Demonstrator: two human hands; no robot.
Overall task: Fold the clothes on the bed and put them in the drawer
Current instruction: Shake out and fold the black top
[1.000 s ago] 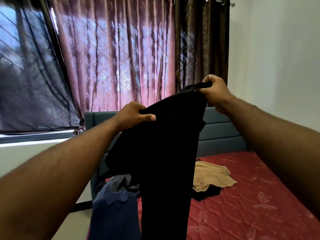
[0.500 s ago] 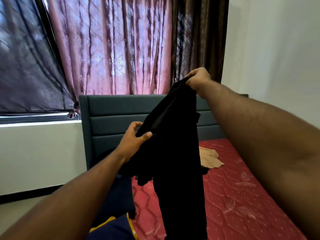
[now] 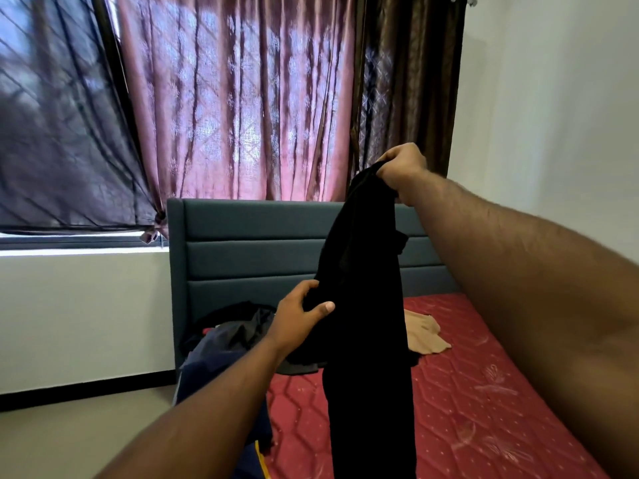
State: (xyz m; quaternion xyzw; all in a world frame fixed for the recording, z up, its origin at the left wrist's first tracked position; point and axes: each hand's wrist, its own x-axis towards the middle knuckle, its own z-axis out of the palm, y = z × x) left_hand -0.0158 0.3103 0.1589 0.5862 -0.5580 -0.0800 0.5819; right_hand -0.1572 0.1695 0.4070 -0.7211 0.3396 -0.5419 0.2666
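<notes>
No brand, label or writing can be read anywhere in the view.

Nearest the camera, two bare forearms reach forward over the bed. The left hand (image 3: 300, 314) is closed on a fold at the side of a long black cloth garment (image 3: 366, 305), thumb pressed over the front of the cloth and fingers tucked behind. The right hand (image 3: 403, 165) is higher and farther out, fist bunched round the garment's top edge. The garment hangs straight down from that grip, clear of the bed, and its lower end runs out of the bottom of the view.

Below the left forearm, at the near left edge of the bed, lies a dark navy garment with a yellow stripe (image 3: 221, 361); a crumpled grey and black heap of cloth (image 3: 242, 328) sits just behind it, touching it. How many pieces are in the heap I cannot tell. One tan garment (image 3: 423, 335) lies flat beyond the hanging cloth, apart from the heap.

The red quilted mattress (image 3: 466, 402) is bare across its right half and near middle. To the left, open beige floor (image 3: 69, 433) runs along the bed's side.

Farther back stands one padded teal-grey headboard (image 3: 249, 250), then a pink patterned curtain (image 3: 235, 98) and a darker brown curtain (image 3: 408, 81).
</notes>
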